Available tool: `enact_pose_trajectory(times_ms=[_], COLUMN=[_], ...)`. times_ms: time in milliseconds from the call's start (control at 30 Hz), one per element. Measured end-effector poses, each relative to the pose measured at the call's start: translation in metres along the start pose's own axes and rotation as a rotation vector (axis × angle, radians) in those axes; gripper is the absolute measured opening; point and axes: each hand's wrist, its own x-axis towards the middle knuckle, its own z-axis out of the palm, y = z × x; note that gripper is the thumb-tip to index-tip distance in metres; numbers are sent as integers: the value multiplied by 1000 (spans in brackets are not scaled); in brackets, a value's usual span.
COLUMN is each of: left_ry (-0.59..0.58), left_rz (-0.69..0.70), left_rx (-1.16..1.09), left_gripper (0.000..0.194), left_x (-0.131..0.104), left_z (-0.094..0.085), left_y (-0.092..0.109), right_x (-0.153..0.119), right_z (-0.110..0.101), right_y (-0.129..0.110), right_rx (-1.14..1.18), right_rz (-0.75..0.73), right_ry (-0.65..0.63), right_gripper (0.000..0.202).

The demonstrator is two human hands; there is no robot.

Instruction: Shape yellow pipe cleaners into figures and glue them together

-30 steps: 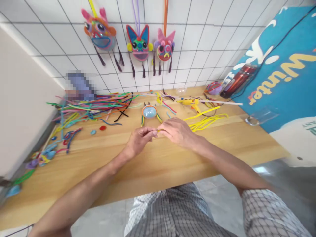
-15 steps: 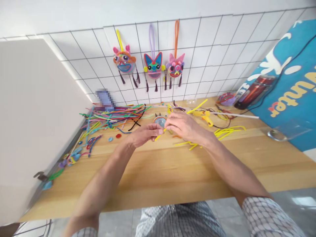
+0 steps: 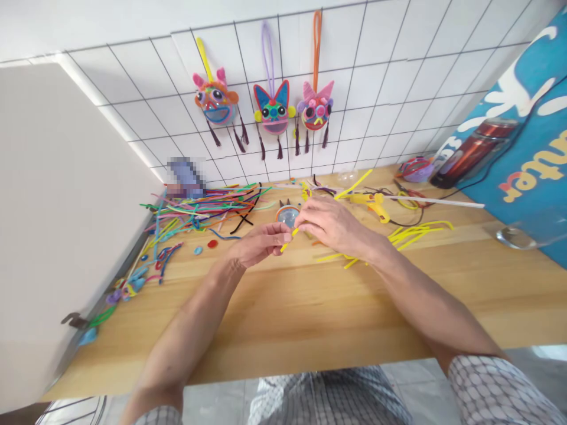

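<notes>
My left hand (image 3: pixel 264 243) pinches a short yellow fuzzy stick (image 3: pixel 286 243), whose lower end sticks out below the fingertips. Right beside it, my right hand (image 3: pixel 330 224) has its fingers closed on the upper part of the same stick. The fingertips of both hands almost meet over the wooden table. Just behind them lies a round clear piece with an orange rim (image 3: pixel 287 215), partly covered by my right hand. More yellow sticks (image 3: pixel 407 235) lie to the right of my right hand.
Coloured sticks (image 3: pixel 208 206) are heaped at the back left. A yellow glue gun (image 3: pixel 374 205), scissors (image 3: pixel 410 198) and a red flask (image 3: pixel 476 153) are at the back right. Three decorated masks (image 3: pixel 274 115) hang on the tiled wall. A clear cup (image 3: pixel 516 236) lies far right.
The camera view has shifted and tilted slightly. Both hands keep nearly the same pose around the yellow stick, with only a small change in the stick's angle.
</notes>
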Motion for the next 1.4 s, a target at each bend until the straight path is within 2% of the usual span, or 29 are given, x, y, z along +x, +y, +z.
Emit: enact_pose_trajectory(times_ms=[267,500,733,1033,1400], left_ry=[12,2,-4,49,171], left_rz=[44,43,53,234,377], left_rx=[-67,-104,-142,-308,-468], left_gripper=[53,58,53,44,43], left_x=[1,0,-1,4,7], left_z=[-1,1,0,10,23], left_y=[-4,-3,-1,-7,-11], right_x=[0,0,0,1,1], right_z=[5,6,13,16,31], right_y=[0,-3,-3,-10,-26], right_rx=[34,31,33,78,199], right_rz=[16,22,-16,36,203], right_ry=[105,137,198,297,365], right_gripper=[14,12,11,8,11])
